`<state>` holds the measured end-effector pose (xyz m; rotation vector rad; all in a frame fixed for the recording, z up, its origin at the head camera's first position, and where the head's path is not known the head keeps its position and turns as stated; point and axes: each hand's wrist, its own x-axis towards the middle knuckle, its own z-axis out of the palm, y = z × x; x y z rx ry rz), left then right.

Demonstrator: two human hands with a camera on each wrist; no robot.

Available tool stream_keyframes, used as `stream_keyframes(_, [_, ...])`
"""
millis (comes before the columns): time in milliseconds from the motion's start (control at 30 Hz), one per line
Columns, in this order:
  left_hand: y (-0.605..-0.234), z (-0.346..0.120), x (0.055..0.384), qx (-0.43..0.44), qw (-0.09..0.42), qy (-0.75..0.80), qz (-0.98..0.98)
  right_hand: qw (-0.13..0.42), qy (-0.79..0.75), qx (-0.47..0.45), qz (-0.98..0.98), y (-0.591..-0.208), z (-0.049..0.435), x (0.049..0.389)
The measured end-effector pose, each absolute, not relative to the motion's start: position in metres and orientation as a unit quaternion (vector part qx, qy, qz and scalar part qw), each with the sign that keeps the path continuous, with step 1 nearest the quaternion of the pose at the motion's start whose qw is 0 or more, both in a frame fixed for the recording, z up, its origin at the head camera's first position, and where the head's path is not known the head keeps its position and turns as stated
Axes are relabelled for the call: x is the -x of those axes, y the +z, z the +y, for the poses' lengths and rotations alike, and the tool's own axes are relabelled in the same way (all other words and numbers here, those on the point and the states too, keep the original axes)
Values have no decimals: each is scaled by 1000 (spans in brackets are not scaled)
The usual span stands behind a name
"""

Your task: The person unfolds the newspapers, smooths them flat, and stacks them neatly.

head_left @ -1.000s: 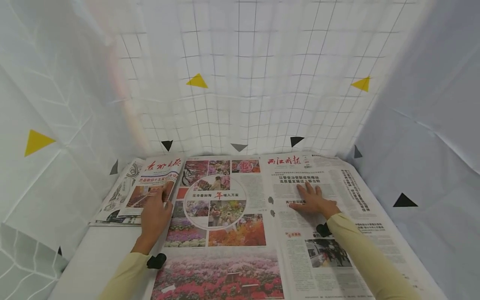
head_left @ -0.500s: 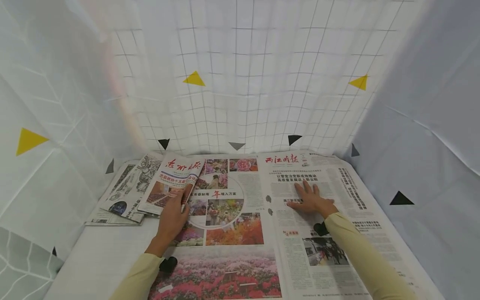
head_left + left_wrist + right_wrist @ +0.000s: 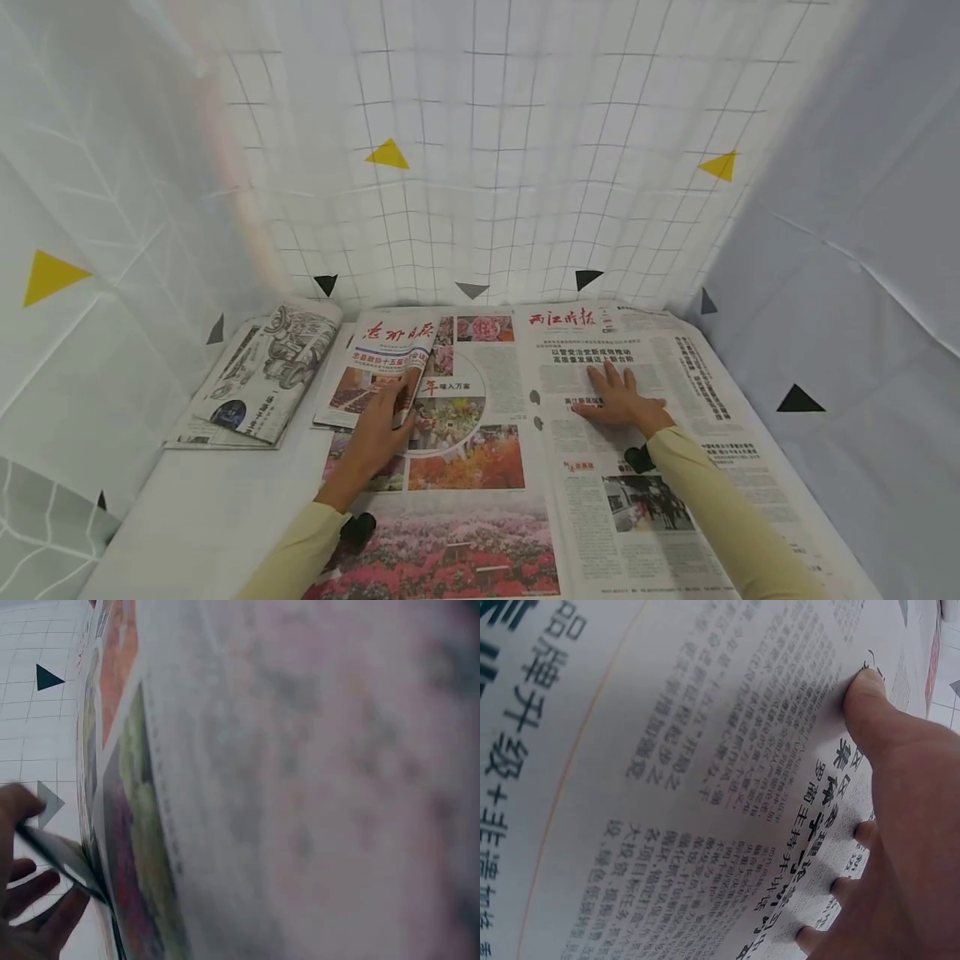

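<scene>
Head view shows the left hand (image 3: 372, 440) gripping a folded newspaper (image 3: 382, 362) by its near right corner, fingers curled round the paper's edge; the left wrist view shows a thin sheet edge pinched between thumb and fingers (image 3: 30, 892), though most of that picture is blurred print. The folded newspaper, with a red masthead, lies partly over the left page of a large open newspaper (image 3: 517, 433) that is spread across the middle and right of the tabletop (image 3: 202, 517), reaching from the far edge to the near edge. The right hand (image 3: 618, 398) rests flat on the right page of the open newspaper, toward the far edge, with fingers straight and slightly spread, holding nothing; the right wrist view shows its thumb (image 3: 870, 705) pressed onto the printed columns. At the far left corner of the tabletop lies a second pile of folded papers (image 3: 258, 379) with black-and-white pictures, just beside the folded newspaper but apart from it. Both arms wear pale yellow sleeves (image 3: 720, 508).
</scene>
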<state>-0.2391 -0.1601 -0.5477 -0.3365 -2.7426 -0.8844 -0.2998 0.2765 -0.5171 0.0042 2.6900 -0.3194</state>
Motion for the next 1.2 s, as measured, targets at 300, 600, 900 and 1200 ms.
stream_keyframes(300, [-547, -205, 242, 125, 131, -251, -951, 213, -107, 2, 971, -519, 280, 298])
stream_keyframes(600, [-555, -220, 231, 130, 38, -223, -965, 211, -110, 6, 971, -517, 281, 298])
stream_keyframes(900, [-552, -188, 234, 203, 41, -252, -945, 209, -117, 18, 971, -519, 281, 296])
stream_keyframes(1200, [-553, -156, 241, 278, 24, -254, -926, 211, -121, 17, 970, -523, 282, 300])
